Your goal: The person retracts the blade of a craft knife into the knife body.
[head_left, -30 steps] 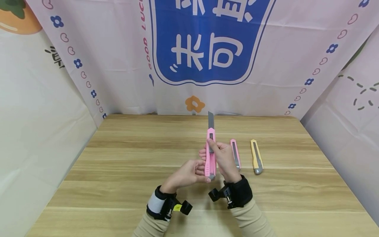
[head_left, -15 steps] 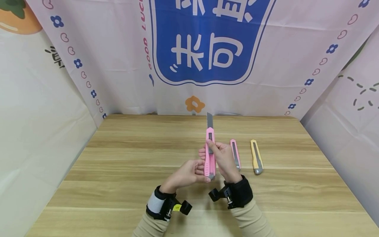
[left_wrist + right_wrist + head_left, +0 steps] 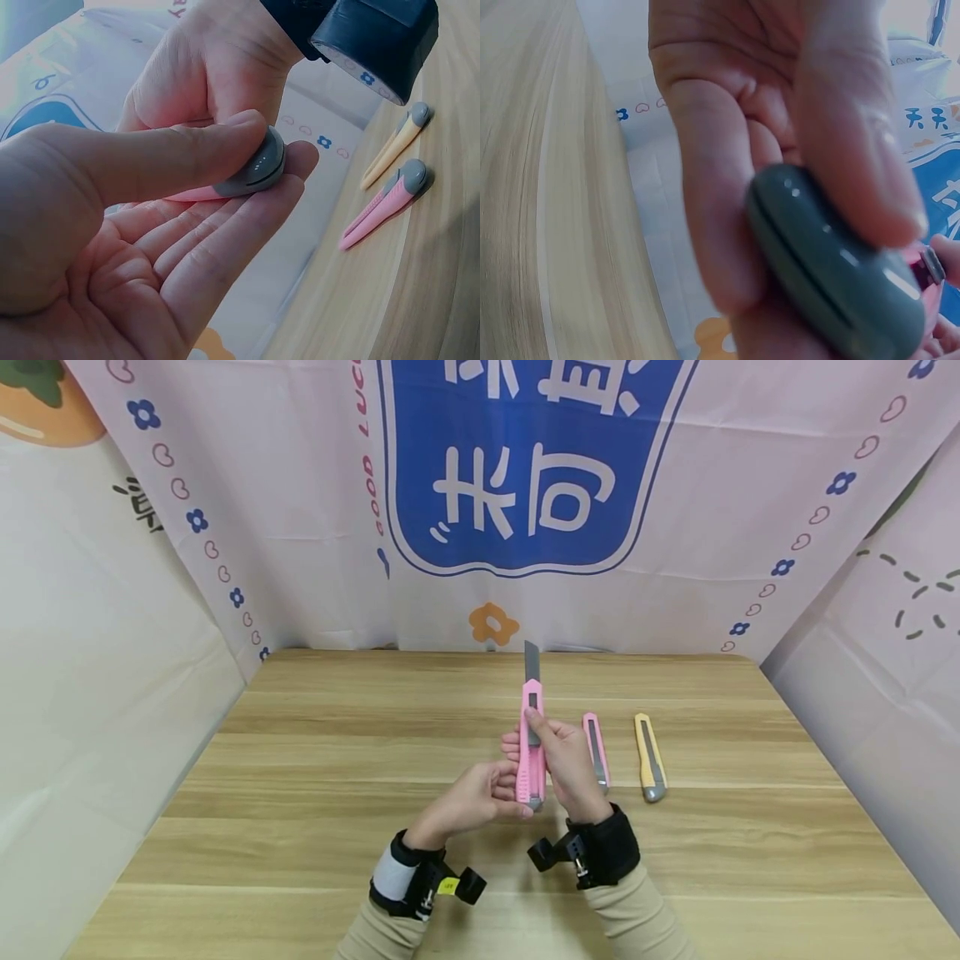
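Observation:
Both hands hold a pink utility knife (image 3: 527, 768) upright above the table, its grey blade (image 3: 532, 662) extended at the top. At the bottom, my left hand (image 3: 476, 797) pinches the grey end cap (image 3: 259, 161) between thumb and fingers. My right hand (image 3: 566, 760) grips the upper body from the right, thumb on the front by the slider, fingers passing behind. A second pink utility knife (image 3: 592, 739) lies just right of the right hand, partly covered by it. Further right lies a yellow utility knife (image 3: 647, 760). Close up in the right wrist view, the end cap (image 3: 832, 262) hides most of the knife.
Under the hands is a wood-grain table (image 3: 337, 718). A printed white cloth (image 3: 315, 527) hangs behind its far edge, with more cloth at both sides. Each wrist wears a black strap (image 3: 603, 847) with a small camera.
The held knife has shifted very slightly to the left and upward with both hands. The grip looks the same, and the two knives on the table have not moved.

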The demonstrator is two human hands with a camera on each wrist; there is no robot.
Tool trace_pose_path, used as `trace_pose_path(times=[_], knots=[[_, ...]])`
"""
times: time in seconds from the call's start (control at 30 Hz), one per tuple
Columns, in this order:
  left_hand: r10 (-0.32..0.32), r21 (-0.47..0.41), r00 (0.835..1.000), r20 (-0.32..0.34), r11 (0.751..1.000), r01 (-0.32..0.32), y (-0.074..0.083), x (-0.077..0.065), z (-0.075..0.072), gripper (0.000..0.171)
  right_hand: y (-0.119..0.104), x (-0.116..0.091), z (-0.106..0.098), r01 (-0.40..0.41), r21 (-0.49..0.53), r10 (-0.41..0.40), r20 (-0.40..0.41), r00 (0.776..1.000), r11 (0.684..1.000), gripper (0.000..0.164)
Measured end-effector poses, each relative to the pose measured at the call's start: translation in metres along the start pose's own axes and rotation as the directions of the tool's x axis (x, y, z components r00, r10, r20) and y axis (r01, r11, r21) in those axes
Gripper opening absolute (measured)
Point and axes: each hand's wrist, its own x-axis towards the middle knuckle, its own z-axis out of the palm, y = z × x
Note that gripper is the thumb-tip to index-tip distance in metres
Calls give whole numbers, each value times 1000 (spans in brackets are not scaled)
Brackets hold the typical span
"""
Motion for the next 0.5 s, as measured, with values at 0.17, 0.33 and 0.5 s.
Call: trace_pose_path(times=[0.17,0.33,0.5], knots=[[-4,1,1000,2,1000,4,0,0,0,47,0,0,1,27,-18,-28,-22,999,999,44],[-17,-11,1000,-2,1000,17,0,0,0,42,1,0,1,66,-26,-67,-25,997,997,42],[-24,-13,1000,-11,1000,24,1,0,0,41,0,-1,0,101,-23,-101,-1,995,995,43]])
